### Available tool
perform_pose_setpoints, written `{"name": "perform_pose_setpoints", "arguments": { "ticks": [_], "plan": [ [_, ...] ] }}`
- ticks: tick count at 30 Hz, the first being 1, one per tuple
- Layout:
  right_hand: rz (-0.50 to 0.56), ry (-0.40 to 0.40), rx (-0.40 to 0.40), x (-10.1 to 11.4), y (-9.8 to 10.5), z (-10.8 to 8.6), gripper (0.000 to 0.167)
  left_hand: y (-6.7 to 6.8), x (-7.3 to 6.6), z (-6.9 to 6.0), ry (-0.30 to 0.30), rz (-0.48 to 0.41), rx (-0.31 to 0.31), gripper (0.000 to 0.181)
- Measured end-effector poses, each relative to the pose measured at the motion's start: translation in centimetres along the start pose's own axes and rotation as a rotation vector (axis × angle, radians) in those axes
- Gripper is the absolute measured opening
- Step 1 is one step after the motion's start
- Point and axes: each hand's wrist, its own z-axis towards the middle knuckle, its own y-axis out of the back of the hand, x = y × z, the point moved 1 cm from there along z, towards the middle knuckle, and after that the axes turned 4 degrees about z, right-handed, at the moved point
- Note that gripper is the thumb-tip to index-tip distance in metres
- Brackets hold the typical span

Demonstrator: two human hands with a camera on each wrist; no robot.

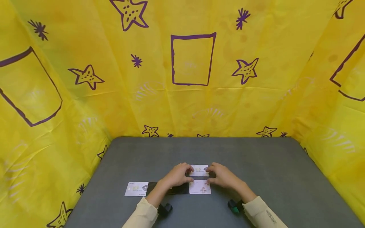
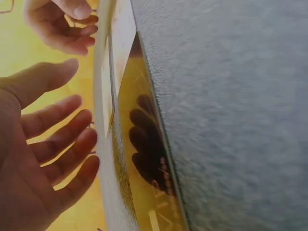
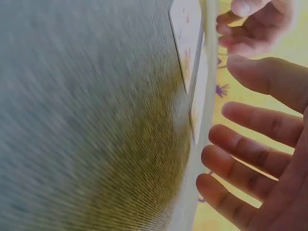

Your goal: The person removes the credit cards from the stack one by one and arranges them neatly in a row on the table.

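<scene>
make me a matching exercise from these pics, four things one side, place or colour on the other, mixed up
1. left hand
2. nearer VIP card
3. backdrop
4. right hand

A. yellow
B. by the farther VIP card's right end
C. leftmost card on the tabletop
D. by the farther VIP card's left end

Pairs: 1-D, 2-C, 3-A, 4-B

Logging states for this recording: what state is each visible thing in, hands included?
Left hand: open, relaxed.
Right hand: open, relaxed.
Upper VIP card: printed side up, between the hands.
Left VIP card: flat, printed side up.
Pale card: flat, right end of lower row.
Black section: glossy, partly hidden; card count unclear.
Yellow backdrop: hanging, creased.
</scene>
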Motion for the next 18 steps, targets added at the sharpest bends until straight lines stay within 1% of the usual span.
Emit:
{"name": "perform_pose_setpoints", "arguments": {
  "ticks": [4, 7, 9, 12, 15, 18],
  "plan": [
    [-0.033, -0.001, -0.027, -0.5, 0.1, 0.8, 0.035, 0.1, 0.0, 1.0, 0.025, 0.017, -0.014, 0.038],
    [-0.054, -0.001, -0.029, -0.6, 0.1, 1.3, 0.040, 0.0, 0.0, 1.5, 0.054, 0.036, -0.018, 0.044],
    [-0.068, -0.005, -0.021, -0.6, 0.1, 1.7, 0.043, -0.1, 0.0, 1.8, 0.076, 0.048, -0.020, 0.048],
    [-0.079, -0.032, 0.008, -0.6, 0.0, 2.2, 0.045, -0.3, -0.1, 2.1, 0.097, 0.071, -0.012, 0.050],
    [-0.092, -0.055, 0.037, -0.8, -0.2, 2.7, 0.046, -0.4, -0.1, 2.4, 0.107, 0.087, 0.001, 0.052],
    [-0.108, -0.058, 0.053, -0.9, -0.3, 3.1, 0.046, -0.4, -0.1, 2.6, 0.108, 0.106, 0.011, 0.053]
  ]
}}
